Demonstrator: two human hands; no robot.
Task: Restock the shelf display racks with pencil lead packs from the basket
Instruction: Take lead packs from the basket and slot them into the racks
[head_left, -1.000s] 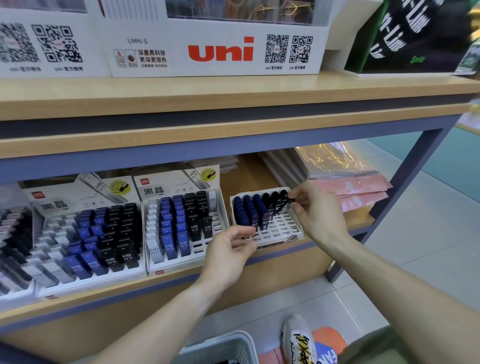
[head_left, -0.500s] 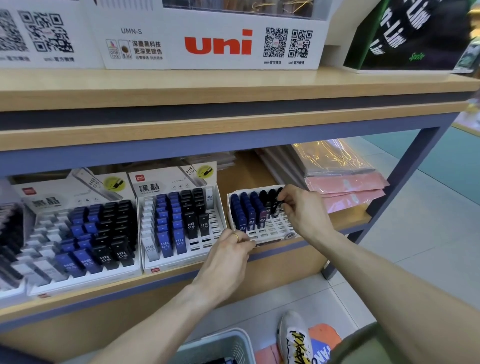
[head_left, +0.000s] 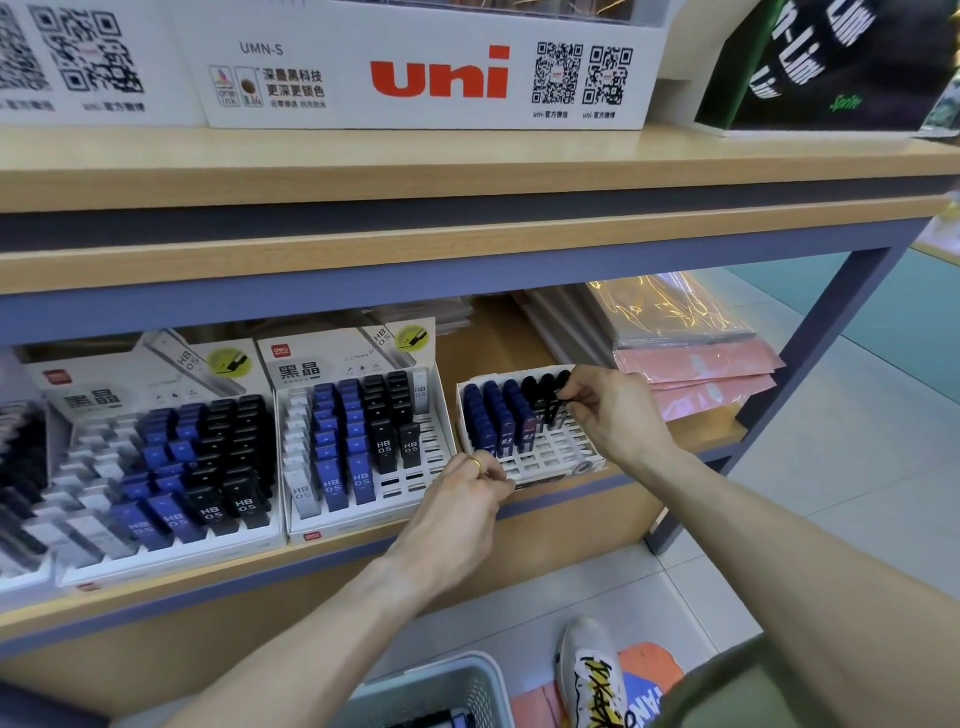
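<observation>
On the lower shelf (head_left: 691, 441), the person's right hand (head_left: 615, 415) pinched a black pencil lead pack (head_left: 551, 411) between thumb and fingertips at the back right part of the small white rack (head_left: 540, 460), among the other black packs that stood there. Blue packs (head_left: 493, 421) filled the left rows of this rack, and its front slots showed only the white grid. The left hand (head_left: 467, 493), with a gold ring (head_left: 475, 464) on one finger, curled its fingers on the front left edge of the same rack and gripped it. Just beside it on the left stood a larger display rack (head_left: 363, 441) with white, blue and black HB 0.5 packs, and further left another one (head_left: 171, 467) of the same kind. Behind and to the right of the small rack lay pink plastic sleeves (head_left: 696, 379) in a pile. The upper shelf (head_left: 467, 161) carried a white uni box (head_left: 431, 73) and hung over the racks. On the floor, the white basket (head_left: 441, 686) stood near a shoe (head_left: 589, 670), only partly in view.
</observation>
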